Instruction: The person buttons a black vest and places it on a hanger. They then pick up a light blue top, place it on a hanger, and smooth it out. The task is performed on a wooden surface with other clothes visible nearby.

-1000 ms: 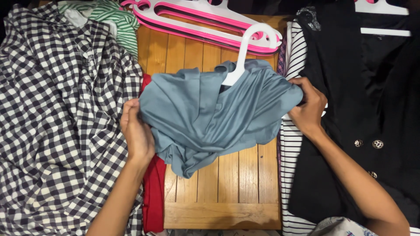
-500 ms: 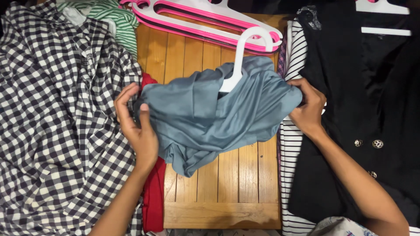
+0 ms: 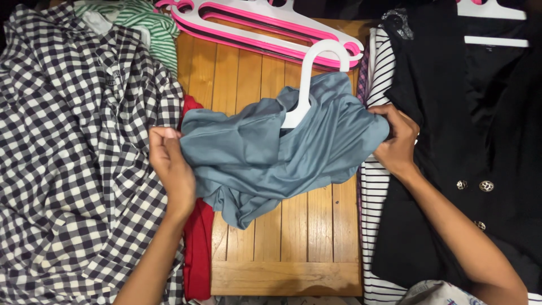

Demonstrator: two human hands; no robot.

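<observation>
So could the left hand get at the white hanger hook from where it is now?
Probably yes. The hanger hook sticks up bare above the blue garment, nothing lying over it. But the left hand has its grip on that garment's left edge, so it would have to let go first.

white hanger [image 3: 305, 85] body under blue-grey garment [image 3: 271, 158] (only hook visible)

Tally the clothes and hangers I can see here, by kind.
Garments: 7 - blue-grey top, checked shirt, green striped top, red garment, black-and-white striped top, black vest, black top
White hangers: 2
Pink hangers: a stack, count unclear
Total: at least 10
</observation>
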